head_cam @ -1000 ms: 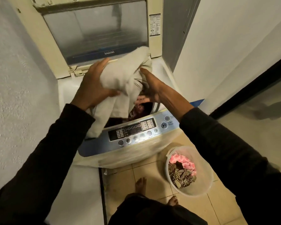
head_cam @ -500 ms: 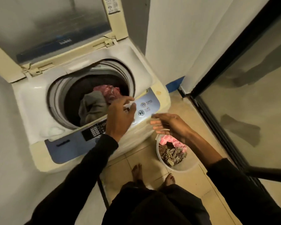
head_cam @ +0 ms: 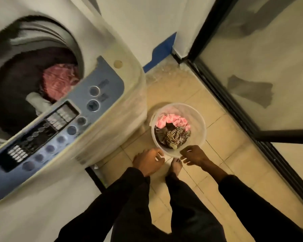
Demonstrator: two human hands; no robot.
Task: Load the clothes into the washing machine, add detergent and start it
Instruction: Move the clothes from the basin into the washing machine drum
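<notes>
You're risking tipping the clear basket (head_cam: 198,123) if your fingers catch its near rim instead of the clothes (head_cam: 172,131) inside — they're lying just beyond your fingertips. Your left hand (head_cam: 148,161) and right hand (head_cam: 193,155) are hovering at that rim, fingers loosely apart, gripping nothing; whether they're touching plastic, I cannot tell.

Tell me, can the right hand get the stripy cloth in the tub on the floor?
Probably yes. The right hand is at the tub's near rim, the tub is open, and the stripy cloth lies on top, uncovered.
</notes>
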